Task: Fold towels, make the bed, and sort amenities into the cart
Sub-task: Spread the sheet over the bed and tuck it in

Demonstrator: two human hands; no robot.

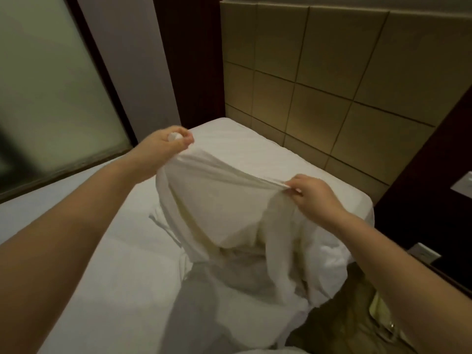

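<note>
Frosted glass pane (51, 85) at far left, beside the white-sheeted bed (122, 251). Left hand (163, 146): its grip is clamped on a bunched corner of the white fabric cover (224, 200), with a twist of cloth showing between the curled fingers. The cover is stretched taut between the two hands and hangs below them in long folds onto the bed, bulging and creased. Right hand (314, 198): its grip pinches the opposite top edge, lower than the left. Beige padded panel headboard (332, 72) stands behind.
</note>
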